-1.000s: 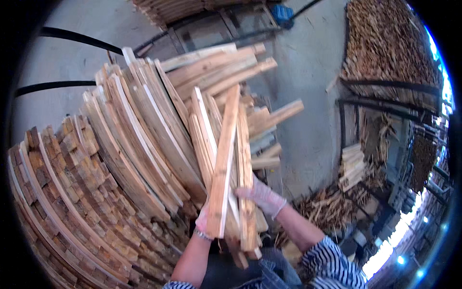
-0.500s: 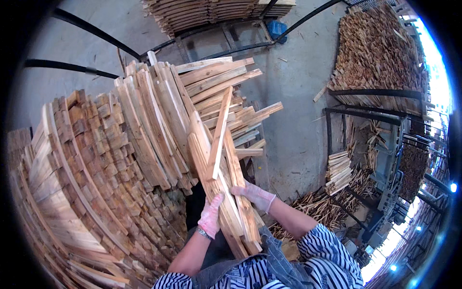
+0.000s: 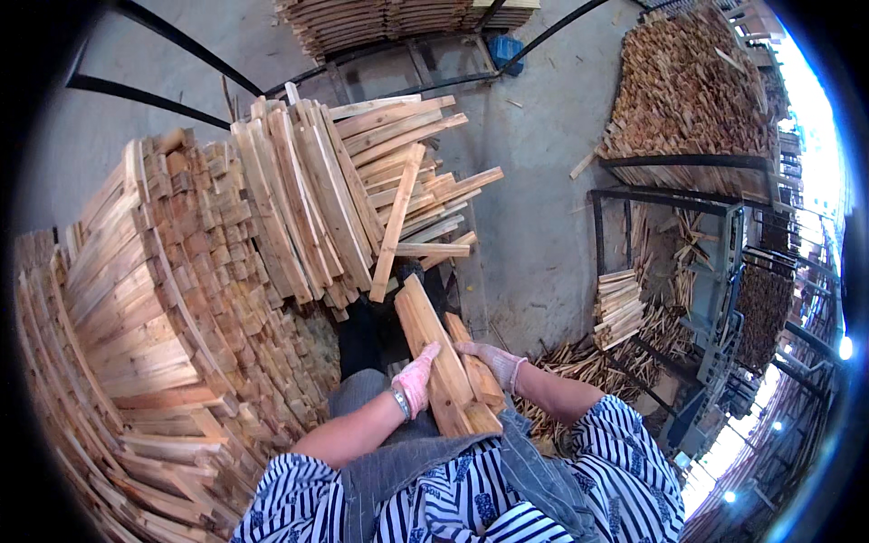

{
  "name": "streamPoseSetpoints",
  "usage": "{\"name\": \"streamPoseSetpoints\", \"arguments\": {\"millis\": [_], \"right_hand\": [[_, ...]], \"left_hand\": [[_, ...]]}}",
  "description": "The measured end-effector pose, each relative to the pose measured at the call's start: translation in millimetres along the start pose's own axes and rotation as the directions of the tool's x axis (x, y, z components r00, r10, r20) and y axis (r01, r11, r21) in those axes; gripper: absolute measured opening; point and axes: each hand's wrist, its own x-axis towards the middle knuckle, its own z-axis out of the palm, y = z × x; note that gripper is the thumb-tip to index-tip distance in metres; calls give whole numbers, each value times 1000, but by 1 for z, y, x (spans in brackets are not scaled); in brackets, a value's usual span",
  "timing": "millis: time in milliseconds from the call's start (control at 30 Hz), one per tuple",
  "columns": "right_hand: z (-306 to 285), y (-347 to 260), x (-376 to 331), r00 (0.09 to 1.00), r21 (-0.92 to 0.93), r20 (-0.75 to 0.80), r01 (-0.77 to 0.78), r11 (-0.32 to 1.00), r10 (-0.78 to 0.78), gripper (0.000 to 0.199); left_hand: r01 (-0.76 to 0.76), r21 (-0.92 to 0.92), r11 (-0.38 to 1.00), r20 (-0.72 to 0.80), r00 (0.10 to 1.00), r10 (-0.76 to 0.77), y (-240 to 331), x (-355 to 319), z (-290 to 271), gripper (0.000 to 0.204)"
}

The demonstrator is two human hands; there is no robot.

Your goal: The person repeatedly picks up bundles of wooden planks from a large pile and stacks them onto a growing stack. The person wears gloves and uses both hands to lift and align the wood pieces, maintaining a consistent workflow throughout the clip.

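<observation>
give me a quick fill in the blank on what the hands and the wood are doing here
1. Both hands wear ____ gloves; the left hand rests on a bundle of wooden slats.
2. The right hand holds the bundle from its ____ side.
3. One loose slat leans on the big ____ of slats.
4. The person's sleeves are ____.

Missing words: pink; right; stack; striped
</observation>
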Motion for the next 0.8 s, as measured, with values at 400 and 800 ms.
{"name": "streamPoseSetpoints", "arguments": {"millis": [400, 800], "right_hand": [[94, -76, -126, 672, -356, 156, 722, 594, -724, 55], [332, -56, -169, 327, -382, 838, 923, -42, -438, 69]], "left_hand": [[-618, 22, 786, 311, 752, 582, 75, -125, 89, 67], [-972, -234, 30, 308, -45, 950, 69, -295, -22, 80]]}}
